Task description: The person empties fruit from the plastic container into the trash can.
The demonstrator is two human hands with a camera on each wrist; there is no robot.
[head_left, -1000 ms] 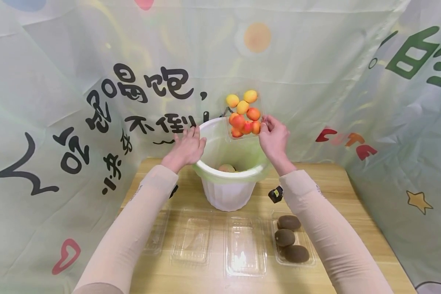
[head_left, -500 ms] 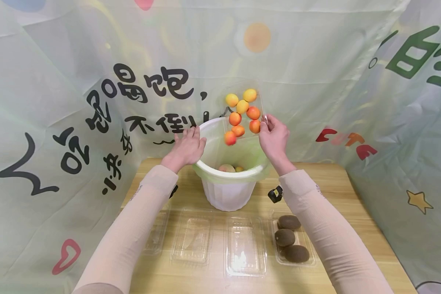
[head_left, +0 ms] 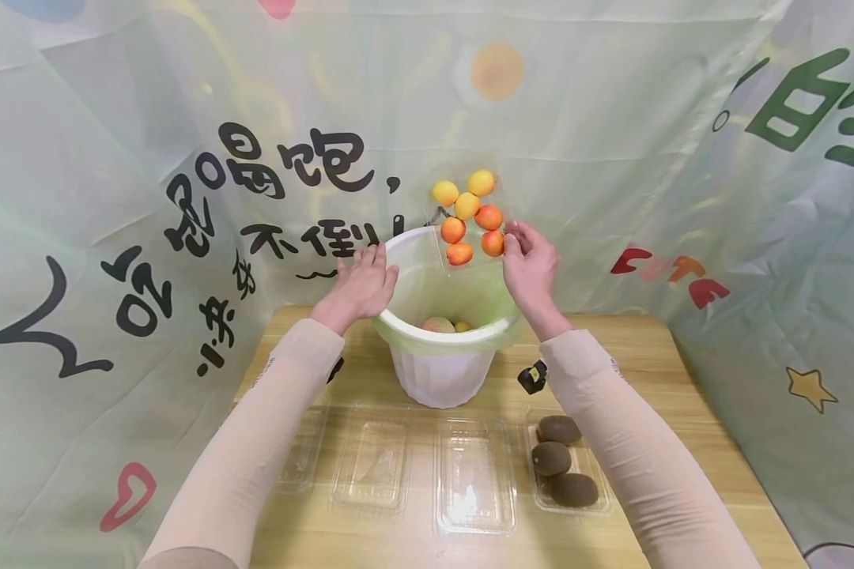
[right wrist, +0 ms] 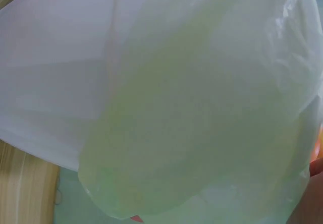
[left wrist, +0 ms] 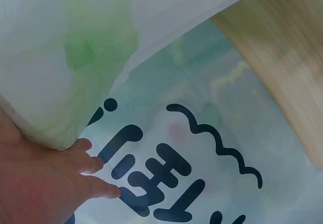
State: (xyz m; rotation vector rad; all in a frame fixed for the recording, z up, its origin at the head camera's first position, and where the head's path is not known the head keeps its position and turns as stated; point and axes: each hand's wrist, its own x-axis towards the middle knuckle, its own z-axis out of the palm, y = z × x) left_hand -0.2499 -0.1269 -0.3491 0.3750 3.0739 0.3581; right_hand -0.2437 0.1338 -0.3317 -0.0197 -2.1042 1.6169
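Observation:
My right hand (head_left: 532, 265) pinches the side edge of a clear plastic container (head_left: 473, 238), tilted above a white bin (head_left: 443, 379). Several small yellow and orange fruits (head_left: 466, 206) lie in the container. The left hand (head_left: 361, 288) rests on the bin's left rim, fingers stretched out; the left wrist view shows the same hand (left wrist: 50, 183) against the lined rim. A thin green plastic bag (right wrist: 192, 103) lines the bin and folds over its rim. Inside, a larger pale round fruit (head_left: 439, 325) and a small yellowish one (head_left: 462, 325) show; the front wall hides the rest.
On the wooden table (head_left: 640, 371), clear plastic containers stand in a row before the bin: one holds three brown kiwis (head_left: 551, 458), while the middle container (head_left: 475, 474) and its left neighbour (head_left: 372, 466) hold nothing visible. A printed cloth (head_left: 598, 103) closes off the back and sides.
Reddish-orange fruits have left the container's lower edge, one of them within the last half second. A small yellowish fruit has come into view in the bin. Both hands have stayed nearly still.

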